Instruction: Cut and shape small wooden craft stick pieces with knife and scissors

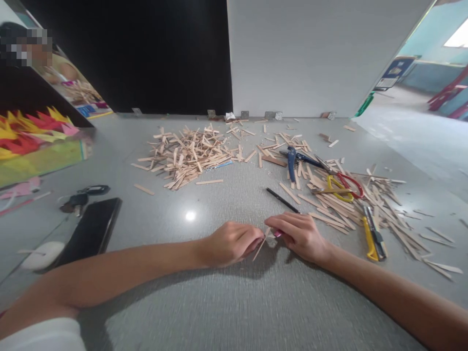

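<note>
My left hand (pixel 236 243) is closed, its fingertips pinched on a thin wooden craft stick (pixel 261 244) that slants down between my hands. Close beside it, my right hand (pixel 300 236) is also closed, with its index fingertip by the stick's upper end. A small pink spot (pixel 278 233) shows under the right fingers; I cannot tell what it is. Both hands are low over the grey table (pixel 219 302). Just beyond my right hand lies a black pen-like rod (pixel 282 200).
Piled craft sticks (pixel 190 153) lie ahead, with more scattered at right around blue-handled pliers (pixel 291 163), scissors (pixel 340 187) and a yellow box cutter (pixel 373 234). At left are a phone (pixel 89 231), keys (pixel 75 202) and a box of colourful folded paper (pixel 40 158). Black-and-white panels stand behind; a person sits far left.
</note>
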Available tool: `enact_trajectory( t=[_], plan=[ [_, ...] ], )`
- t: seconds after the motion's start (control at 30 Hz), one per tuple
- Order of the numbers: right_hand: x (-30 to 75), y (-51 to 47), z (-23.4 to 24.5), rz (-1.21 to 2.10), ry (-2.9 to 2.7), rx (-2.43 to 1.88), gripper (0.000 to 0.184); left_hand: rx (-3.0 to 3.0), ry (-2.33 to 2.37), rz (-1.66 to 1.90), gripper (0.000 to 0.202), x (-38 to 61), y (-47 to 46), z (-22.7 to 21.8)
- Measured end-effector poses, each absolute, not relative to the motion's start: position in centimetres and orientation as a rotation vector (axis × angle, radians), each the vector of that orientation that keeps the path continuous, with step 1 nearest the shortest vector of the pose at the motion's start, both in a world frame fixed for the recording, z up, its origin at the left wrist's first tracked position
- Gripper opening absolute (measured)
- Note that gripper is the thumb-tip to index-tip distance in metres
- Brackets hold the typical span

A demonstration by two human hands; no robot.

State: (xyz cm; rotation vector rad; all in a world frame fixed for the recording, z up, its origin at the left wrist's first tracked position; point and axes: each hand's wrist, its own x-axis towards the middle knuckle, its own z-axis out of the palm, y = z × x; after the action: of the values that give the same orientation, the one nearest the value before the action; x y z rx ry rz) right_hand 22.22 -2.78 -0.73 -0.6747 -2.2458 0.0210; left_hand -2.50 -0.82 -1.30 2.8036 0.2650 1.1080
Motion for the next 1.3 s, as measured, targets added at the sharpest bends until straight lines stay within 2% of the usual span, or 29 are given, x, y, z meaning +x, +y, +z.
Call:
enact_trajectory(
  t=[0.4,0.6,0.93,1.17,1.3],
  plan=[
    [22.4,-3.0,-0.2,-0.043,-2.347,-0.607,0.03,2.811,0.228,1.038,0.012,-2.6,-1.1,-1.6],
    [22.3,-3.5,0.5,-0.279,-2.486,-0.486,0.028,2.727,0.269,1.055,0.015,-2.5,-1.0,-1.6],
    [22.5,-3.3,-0.5,-0.175,-2.332,-0.646,0.031,2.531,0.458,0.942,0.022,-2.3,-0.5,-1.5],
    [22.5,-3.3,-0.9,-0.16,-2.226,-0.762,0.036,2.503,0.587,1.223,0.015,-2.0,-0.3,-1.9],
    [22.5,-3.2,-1.1,-0.117,-2.226,-0.73,0.031,2.531,0.657,1.33,0.012,-1.8,-0.1,-1.9]
  ],
)
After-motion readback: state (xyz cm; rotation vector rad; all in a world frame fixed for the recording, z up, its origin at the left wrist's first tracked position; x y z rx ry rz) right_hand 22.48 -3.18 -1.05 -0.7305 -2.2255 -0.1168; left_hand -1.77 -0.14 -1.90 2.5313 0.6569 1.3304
